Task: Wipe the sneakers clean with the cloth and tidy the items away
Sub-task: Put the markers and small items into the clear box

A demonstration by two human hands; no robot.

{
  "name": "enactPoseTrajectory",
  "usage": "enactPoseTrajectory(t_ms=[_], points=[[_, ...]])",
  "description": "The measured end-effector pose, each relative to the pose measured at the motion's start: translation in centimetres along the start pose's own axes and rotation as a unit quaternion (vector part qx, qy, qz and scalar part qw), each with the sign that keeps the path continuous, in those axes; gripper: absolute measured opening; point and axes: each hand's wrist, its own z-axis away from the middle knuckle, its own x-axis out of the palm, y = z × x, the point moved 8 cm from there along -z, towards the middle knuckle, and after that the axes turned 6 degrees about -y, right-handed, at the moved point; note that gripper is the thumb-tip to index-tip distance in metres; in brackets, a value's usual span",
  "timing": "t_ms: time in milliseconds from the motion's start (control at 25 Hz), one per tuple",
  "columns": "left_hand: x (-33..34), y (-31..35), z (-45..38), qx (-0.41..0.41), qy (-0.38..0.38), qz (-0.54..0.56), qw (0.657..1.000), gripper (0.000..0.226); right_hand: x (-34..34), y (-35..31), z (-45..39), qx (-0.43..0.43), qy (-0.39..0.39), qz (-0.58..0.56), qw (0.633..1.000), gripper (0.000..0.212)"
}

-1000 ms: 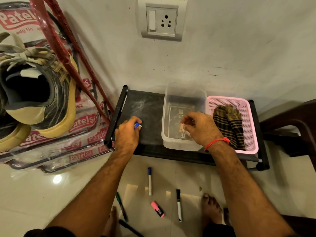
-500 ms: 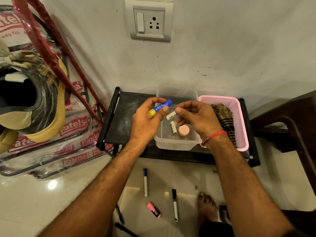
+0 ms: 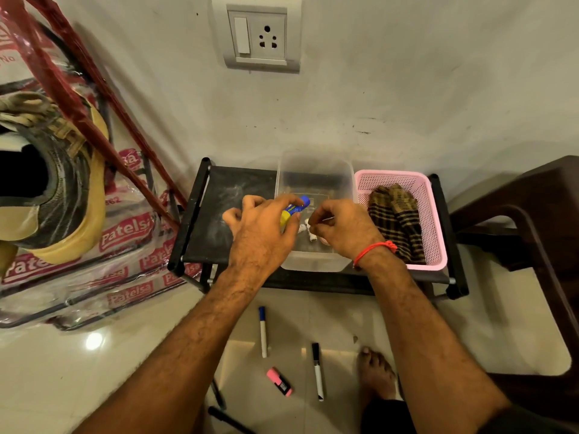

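left hand (image 3: 260, 236) gripping; right hand (image 3: 341, 230) pinching

Grey scuffed wall (image 3: 407, 89) fills upper frame, switch-and-socket plate (image 3: 261, 36) top centre. Glossy pale tile floor (image 3: 94, 371) below, light glare lower left. Dark brown chair (image 3: 532, 220) at right edge.

left hand (image 3: 260, 236) lowered blue-yellow stick (image 3: 294, 211) over clear tub (image 3: 313, 263)
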Motion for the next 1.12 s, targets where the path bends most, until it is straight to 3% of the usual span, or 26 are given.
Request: enactPoseTrajectory(t_ms=[120,200,280,360,520,600,720,800,880,960,1040,1120], points=[[-0.1,-0.7,-0.1,-0.023,0.018,0.013,0.999,0.028,-0.7,0.5,-0.2,0.012,0.016,-0.117,0.993,0.031],[0.3,-1.1,-0.3,-0.024,0.019,0.039,0.999,0.031,-0.2,0.4,-0.2,0.011,-0.017,-0.238,0.971,0.051],[0.7,-1.0,-0.3,-0.006,0.013,0.066,0.998,0.030,0.5,0.3,0.0,0.020,-0.042,-0.325,0.945,0.047],[0.9,-0.3,-0.2,0.020,0.005,0.066,0.998,0.031,0.0,0.2,0.1,0.025,-0.008,-0.351,0.936,0.030],[-0.8,-1.5,-0.3,-0.010,0.078,0.146,0.986,0.021,-1.8,1.4,0.0,0.045,0.094,-0.230,0.968,0.014],[-0.8,-3.5,-0.6,-0.066,0.088,0.204,0.973,0.018,-1.1,1.4,-0.2,0.057,0.058,-0.173,0.982,0.011],[1.3,-4.3,-0.6,-0.134,-0.004,0.201,0.970,0.029,0.6,0.5,-0.4,0.047,-0.036,-0.040,0.997,0.006],[2.2,-4.4,-0.3,-0.147,-0.042,0.200,0.968,0.037,0.9,0.2,-0.4,0.040,-0.057,0.001,0.998,0.005],[3.0,-4.4,0.0,-0.157,-0.082,0.223,0.959,0.040,0.1,0.1,-0.6,0.027,-0.013,-0.026,0.999,0.008],[2.7,-4.6,0.3,-0.161,-0.085,0.233,0.955,0.040,-1.9,-0.4,-0.4,-0.014,0.084,-0.140,0.986,0.006],[0.6,-5.7,0.1,-0.171,-0.048,0.246,0.953,0.036,-4.6,-0.4,0.1,-0.061,0.208,-0.209,0.954,0.004],[-2.3,-8.1,-0.4,-0.175,0.004,0.239,0.955,0.033,-5.8,0.0,0.6,-0.074,0.281,-0.189,0.938,0.006]])
